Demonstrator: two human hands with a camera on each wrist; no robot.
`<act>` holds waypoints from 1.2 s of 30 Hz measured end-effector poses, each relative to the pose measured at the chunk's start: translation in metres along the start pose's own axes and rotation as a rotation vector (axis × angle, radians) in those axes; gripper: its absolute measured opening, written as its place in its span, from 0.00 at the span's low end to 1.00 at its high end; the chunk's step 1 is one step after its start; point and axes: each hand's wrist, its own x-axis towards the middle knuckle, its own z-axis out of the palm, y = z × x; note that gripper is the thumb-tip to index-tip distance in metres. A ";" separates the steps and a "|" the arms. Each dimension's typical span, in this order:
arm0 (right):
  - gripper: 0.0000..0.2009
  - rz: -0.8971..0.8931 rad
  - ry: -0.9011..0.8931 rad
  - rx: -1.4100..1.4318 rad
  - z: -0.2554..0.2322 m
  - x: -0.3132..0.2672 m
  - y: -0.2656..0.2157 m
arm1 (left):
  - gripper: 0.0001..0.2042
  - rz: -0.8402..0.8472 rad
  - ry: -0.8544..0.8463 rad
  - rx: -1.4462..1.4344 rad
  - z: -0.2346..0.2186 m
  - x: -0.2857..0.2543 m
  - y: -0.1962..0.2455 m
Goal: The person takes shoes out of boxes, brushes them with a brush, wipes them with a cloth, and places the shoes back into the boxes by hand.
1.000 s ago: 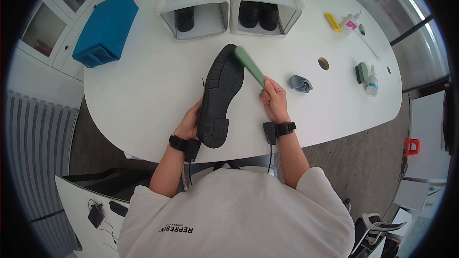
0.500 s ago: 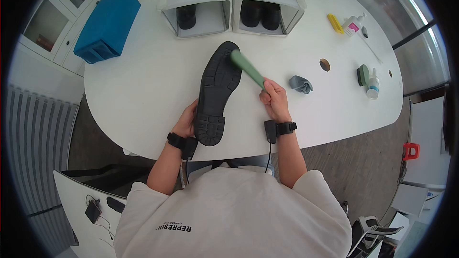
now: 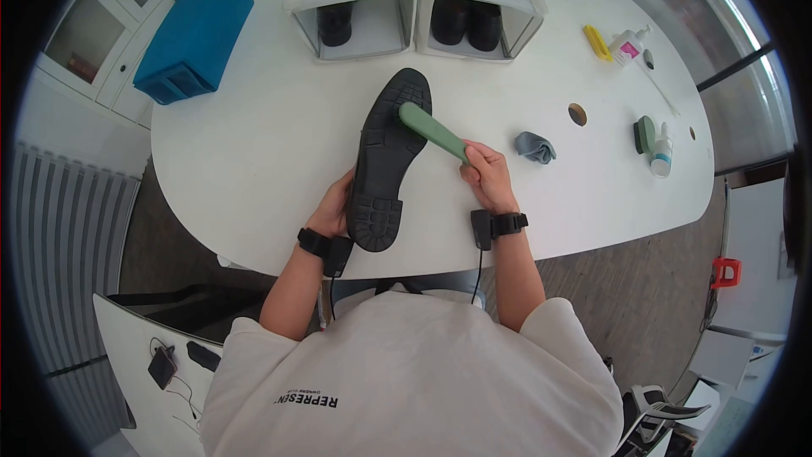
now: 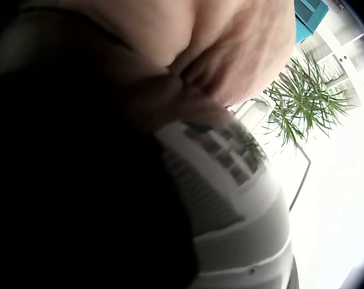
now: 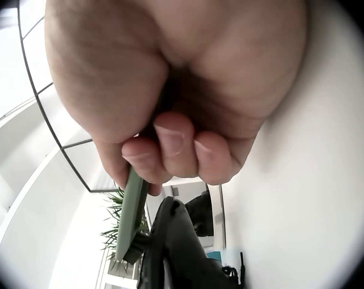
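Over the white oval table (image 3: pixel 254 169), near its front edge, the left grip (image 3: pixel 332 206) holds a black thick-soled shoe (image 3: pixel 381 161) bottom-up; the right grip (image 3: pixel 489 176) holds a long green brush (image 3: pixel 433 133) at its forepart.

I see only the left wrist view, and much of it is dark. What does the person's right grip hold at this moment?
Observer: The head view shows the right grip holding a green brush by its handle.
Operator: Thank you. Over which part of the work is its head placed?
Observer: It is over the front part of the sole of the black shoe, nearer the toe than the heel.
Operator: Understood. Which loose thing lies nearest to that grip on its right side?
Observer: A crumpled grey-blue cloth, lying on the white table.
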 end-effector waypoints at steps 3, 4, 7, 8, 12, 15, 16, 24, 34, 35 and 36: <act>0.14 -0.098 0.112 0.082 0.010 0.001 0.000 | 0.22 0.001 -0.038 -0.036 -0.008 0.004 -0.001; 0.14 -0.098 0.113 0.078 0.008 0.002 -0.001 | 0.22 0.001 -0.041 -0.038 -0.007 0.004 -0.001; 0.14 -0.026 0.074 -0.061 0.006 0.002 -0.005 | 0.22 -0.001 -0.028 -0.015 -0.005 0.002 0.000; 0.14 -0.038 0.101 -0.089 0.010 0.003 -0.005 | 0.22 0.003 -0.031 -0.017 -0.005 0.003 0.001; 0.15 -0.071 0.140 -0.187 0.028 0.003 -0.017 | 0.22 0.027 -0.042 0.005 0.000 0.003 -0.002; 0.15 -0.086 0.006 -0.362 0.043 0.003 -0.024 | 0.22 0.059 -0.045 -0.023 -0.004 0.005 -0.004; 0.15 -0.085 0.006 -0.365 0.046 0.005 -0.022 | 0.22 0.059 -0.047 -0.026 -0.002 0.003 -0.003; 0.15 -0.108 0.153 -0.249 0.045 -0.007 -0.016 | 0.22 0.037 -0.084 -0.016 0.000 0.001 -0.002; 0.16 -0.096 0.235 -0.056 0.019 -0.005 0.000 | 0.22 0.019 -0.099 0.006 0.001 0.002 -0.001; 0.16 -0.074 0.209 -0.044 0.017 -0.004 -0.001 | 0.22 0.037 -0.091 -0.005 -0.001 0.002 -0.002; 0.16 -0.053 0.184 -0.033 0.016 -0.003 -0.002 | 0.22 0.055 -0.086 -0.015 -0.001 0.003 -0.003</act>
